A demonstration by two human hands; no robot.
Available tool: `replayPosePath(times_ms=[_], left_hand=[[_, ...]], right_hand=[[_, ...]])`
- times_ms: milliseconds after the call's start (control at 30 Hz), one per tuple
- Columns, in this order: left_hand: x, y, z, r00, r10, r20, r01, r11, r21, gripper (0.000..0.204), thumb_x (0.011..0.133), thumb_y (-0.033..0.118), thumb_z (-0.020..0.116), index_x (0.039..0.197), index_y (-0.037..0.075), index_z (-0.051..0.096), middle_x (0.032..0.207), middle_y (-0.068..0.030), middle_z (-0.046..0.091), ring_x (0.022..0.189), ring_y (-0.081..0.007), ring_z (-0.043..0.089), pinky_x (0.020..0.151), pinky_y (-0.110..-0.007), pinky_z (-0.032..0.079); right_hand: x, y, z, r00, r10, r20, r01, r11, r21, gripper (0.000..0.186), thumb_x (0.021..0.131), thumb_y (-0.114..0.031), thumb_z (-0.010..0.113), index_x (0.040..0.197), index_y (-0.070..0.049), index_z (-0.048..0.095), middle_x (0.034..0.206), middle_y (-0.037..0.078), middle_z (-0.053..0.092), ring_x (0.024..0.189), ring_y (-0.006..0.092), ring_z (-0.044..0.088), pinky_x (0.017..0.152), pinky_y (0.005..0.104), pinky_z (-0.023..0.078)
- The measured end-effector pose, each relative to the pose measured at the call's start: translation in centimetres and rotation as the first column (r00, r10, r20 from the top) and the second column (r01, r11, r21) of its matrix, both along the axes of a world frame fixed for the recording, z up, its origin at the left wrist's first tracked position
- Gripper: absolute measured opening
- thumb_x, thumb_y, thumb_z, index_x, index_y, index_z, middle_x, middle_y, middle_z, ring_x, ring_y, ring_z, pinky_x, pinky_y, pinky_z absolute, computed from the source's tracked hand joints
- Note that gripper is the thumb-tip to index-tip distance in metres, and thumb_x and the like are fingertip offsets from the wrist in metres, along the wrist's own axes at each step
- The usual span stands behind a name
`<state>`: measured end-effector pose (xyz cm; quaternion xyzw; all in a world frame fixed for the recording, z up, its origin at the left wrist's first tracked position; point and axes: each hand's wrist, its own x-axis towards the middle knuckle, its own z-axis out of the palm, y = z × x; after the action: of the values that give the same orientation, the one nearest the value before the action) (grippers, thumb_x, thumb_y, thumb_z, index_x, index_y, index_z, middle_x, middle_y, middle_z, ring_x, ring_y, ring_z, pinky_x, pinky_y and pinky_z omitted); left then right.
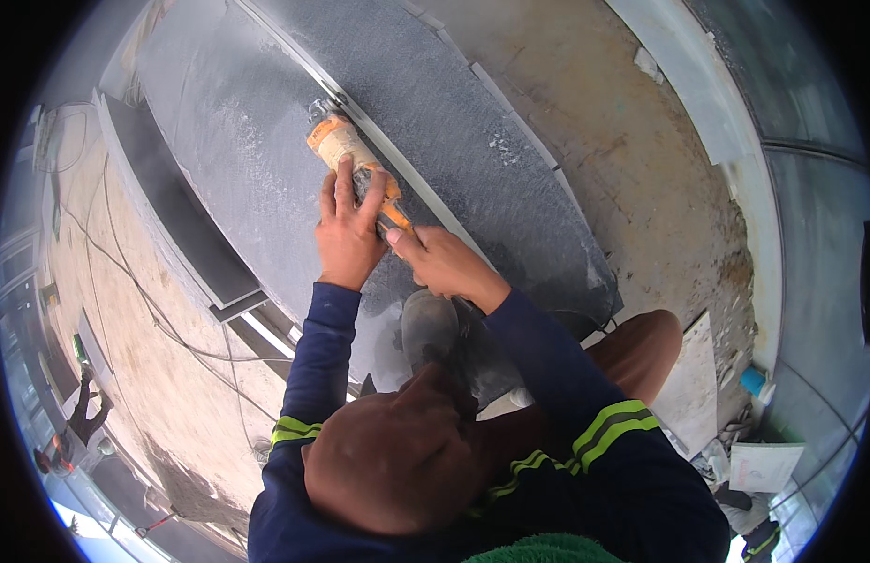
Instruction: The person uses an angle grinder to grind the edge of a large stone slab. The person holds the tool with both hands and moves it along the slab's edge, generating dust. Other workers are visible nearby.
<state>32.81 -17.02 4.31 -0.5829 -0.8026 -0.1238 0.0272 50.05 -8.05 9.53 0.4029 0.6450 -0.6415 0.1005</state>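
Both hands gripped the orange angle grinder (352, 159), left hand (346, 230) wrapped over the body, right hand (444, 263) closed on the rear handle. Grinder sat on the grey stone slab (266, 141). Looked heavy, rigid, dust-slick; two-handed hold suited.

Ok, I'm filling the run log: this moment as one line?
left hand: on orange grinder body | right hand: at its rear handle | grinder: on grey stone slab beside straightedge
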Motion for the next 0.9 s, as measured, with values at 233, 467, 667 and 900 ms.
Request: replayPosePath(times_ms=[233,467,667,900], left_hand=[[-1.6,3.7,-0.4,0.991,-0.128,0.035,0.126,0.991,0.042,0.079,0.086,0.022,0.087,0.159,0.031,0.059,0.172,-0.0176,0.049,0.145,-0.0462,0.058,0.104,-0.053,0.065],[-4.1,0.3,-4.1,0.980,-0.129,-0.149,0.129,0.992,-0.011,0.081,0.097,0.039,0.085,0.168,0.032,0.049,0.172,-0.0151,0.052,0.138,-0.0413,0.068,0.108,-0.054,0.063],[-4.5,-0.2,-3.5,0.964,-0.155,-0.216,0.136,0.986,-0.099,0.080,0.098,0.046,0.084,0.168,0.031,0.048,0.177,-0.0108,0.046,0.144,-0.0377,0.065,0.116,-0.050,0.061],[-6.2,0.9,-5.2,0.971,-0.170,-0.167,0.170,0.985,-0.016,0.077,0.098,0.047,0.081,0.168,0.035,0.049,0.172,-0.0142,0.052,0.137,-0.0427,0.068,0.106,-0.054,0.063]], right_hand=[[-0.8,2.6,-2.0,0.991,-0.067,-0.116,0.056,0.994,-0.097,0.075,0.117,-0.058,0.045,0.075,0.001,0.065,0.055,0.012,0.059,0.046,0.0276,0.062,0.048,0.0435,0.050],[-0.7,0.1,-2.9,0.998,-0.015,-0.058,0.014,1.000,-0.010,0.050,0.110,-0.049,0.054,0.098,-0.008,0.079,0.070,0.009,0.077,0.071,0.0277,0.080,0.069,0.0442,0.063],[0.6,-0.9,-1.7,0.995,-0.063,-0.083,0.061,0.998,-0.016,0.053,0.112,-0.041,0.050,0.080,-0.010,0.079,0.069,0.006,0.078,0.071,0.0239,0.079,0.069,0.0431,0.063],[-2.2,0.0,-4.8,0.997,-0.032,-0.065,0.031,0.999,-0.024,0.056,0.110,-0.044,0.050,0.075,-0.012,0.080,0.070,0.006,0.078,0.076,0.0255,0.080,0.072,0.0437,0.062]])
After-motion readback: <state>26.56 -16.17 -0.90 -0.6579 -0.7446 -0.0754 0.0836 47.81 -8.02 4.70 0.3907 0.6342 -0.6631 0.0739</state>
